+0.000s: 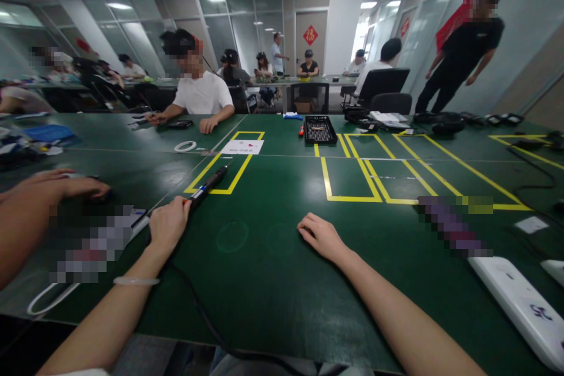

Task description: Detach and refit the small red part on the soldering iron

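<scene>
My left hand [170, 226] is closed round a slim black electric screwdriver [208, 187], its thin tip pointing away from me to the right. The screwdriver lies low over the green table [264, 282], near a yellow tape outline [235, 182]. My right hand [321, 238] rests on the tabletop with loosely bent fingers and holds nothing. A white sheet [242, 147] with small red and dark marks lies beyond the screwdriver's tip. A black cable [198, 305] runs from beneath my left forearm towards the front edge.
A black tray of small parts [320, 130] stands farther back, with a small red item [302, 130] beside it. A white power strip [515, 299] lies at right. Another person's arm [39, 205] reaches in from the left. Someone in white [200, 94] sits opposite.
</scene>
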{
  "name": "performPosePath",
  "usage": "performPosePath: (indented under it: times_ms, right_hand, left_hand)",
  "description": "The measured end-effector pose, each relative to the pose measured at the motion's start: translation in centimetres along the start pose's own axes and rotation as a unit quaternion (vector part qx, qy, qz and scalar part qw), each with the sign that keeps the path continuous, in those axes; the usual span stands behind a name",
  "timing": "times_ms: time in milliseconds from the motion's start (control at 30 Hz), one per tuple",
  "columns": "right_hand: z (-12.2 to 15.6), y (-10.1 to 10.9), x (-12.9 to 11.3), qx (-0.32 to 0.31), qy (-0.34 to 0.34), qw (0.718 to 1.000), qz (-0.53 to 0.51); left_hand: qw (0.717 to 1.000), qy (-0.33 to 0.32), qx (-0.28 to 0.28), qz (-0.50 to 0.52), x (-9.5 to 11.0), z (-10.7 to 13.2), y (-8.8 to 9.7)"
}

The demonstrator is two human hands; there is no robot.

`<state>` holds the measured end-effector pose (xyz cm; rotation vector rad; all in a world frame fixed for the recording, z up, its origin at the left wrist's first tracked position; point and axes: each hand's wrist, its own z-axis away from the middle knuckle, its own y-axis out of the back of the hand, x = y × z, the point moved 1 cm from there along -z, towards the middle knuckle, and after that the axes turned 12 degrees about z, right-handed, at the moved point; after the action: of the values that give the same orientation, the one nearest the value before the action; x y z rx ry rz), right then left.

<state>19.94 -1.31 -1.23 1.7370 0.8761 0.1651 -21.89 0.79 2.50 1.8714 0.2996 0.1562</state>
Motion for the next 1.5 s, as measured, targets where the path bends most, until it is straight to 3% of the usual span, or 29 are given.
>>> performPosePath:
  times_ms: [133, 233, 367, 500, 633, 767, 900, 1233, 1367, 1500]
  right_hand:
    - [-0.1, 0.1, 0.0, -0.001, 0.000, 1.000, -0.002]
    - [-0.2, 0.1, -0.2, -0.008, -0.003, 1.000, 0.004]
    - [-0.2, -0.1, -0.2, -0.014, -0.005, 1.000, -0.001]
    - [-0.1, -0.4, 0.2, -0.008, -0.034, 0.995, -0.091]
    - [-0.2, -0.5, -0.1, -0.013, -0.011, 0.984, -0.176]
    - [-0.4, -0.4, -0.4, -0.025, -0.001, 0.979, -0.203]
    - [-0.4, -0.5, -0.2, -0.010, -0.045, 0.975, -0.218]
    - [-0.8, -0.4, 0.1, -0.029, -0.089, 0.972, -0.215]
    - [-0.8, -0.7, 0.2, -0.038, -0.104, 0.955, -0.274]
    - [-0.6, -1.0, 0.1, -0.022, -0.088, 0.933, -0.349]
  left_hand:
    - [0.997, 0.005, 0.038, 0.063, 1.3, 0.1, 0.9]
    - [0.977, -0.032, 0.029, 0.208, 4.8, 0.7, 2.3]
    - [0.875, -0.170, -0.103, 0.442, 12.3, 2.5, 4.1]
    - [0.780, -0.267, -0.257, 0.504, 18.8, 5.1, 4.7]
    - [0.681, -0.306, -0.366, 0.555, 21.3, 6.8, 4.0]
    - [0.634, -0.281, -0.398, 0.600, 21.2, 7.1, 2.8]
    - [0.642, -0.255, -0.354, 0.631, 20.9, 7.1, 2.5]
    - [0.697, -0.307, -0.291, 0.579, 21.1, 7.9, 3.5]
    - [0.724, -0.316, -0.258, 0.557, 21.1, 8.1, 3.2]
    - [0.728, -0.308, -0.256, 0.556, 21.1, 8.1, 2.8]
